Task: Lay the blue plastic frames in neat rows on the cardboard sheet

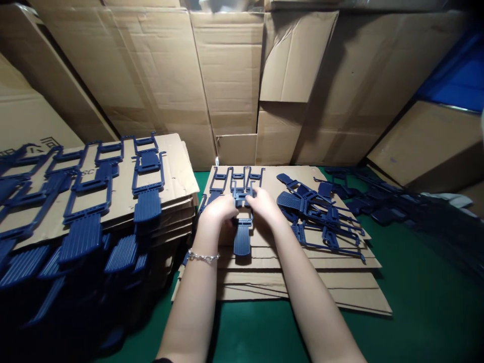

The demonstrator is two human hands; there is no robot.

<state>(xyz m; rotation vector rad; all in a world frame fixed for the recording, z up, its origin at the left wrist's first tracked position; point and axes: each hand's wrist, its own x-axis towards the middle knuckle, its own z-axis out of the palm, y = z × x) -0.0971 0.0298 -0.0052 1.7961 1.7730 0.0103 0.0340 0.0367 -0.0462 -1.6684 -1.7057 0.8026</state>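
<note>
A dark blue plastic frame with a ribbed paddle [242, 240] is held near the middle of a cardboard sheet [264, 256]. My left hand [222, 209] has its fingers closed on the frame's left side, and my right hand [263, 204] pinches its upper right side. Just beyond my hands, several similar blue frames [238, 175] lie in a row on the cardboard. A loose, tangled pile of blue parts [321, 214] rests to the right of my right hand. The fingertips are partly hidden.
At the left stands a tall stack of cardboard sheets [177, 174] with several blue frames [148, 204] laid over it. More blue parts [378, 201] lie on the green table [419, 282] at the right. Cardboard boxes [230, 75] form a wall behind.
</note>
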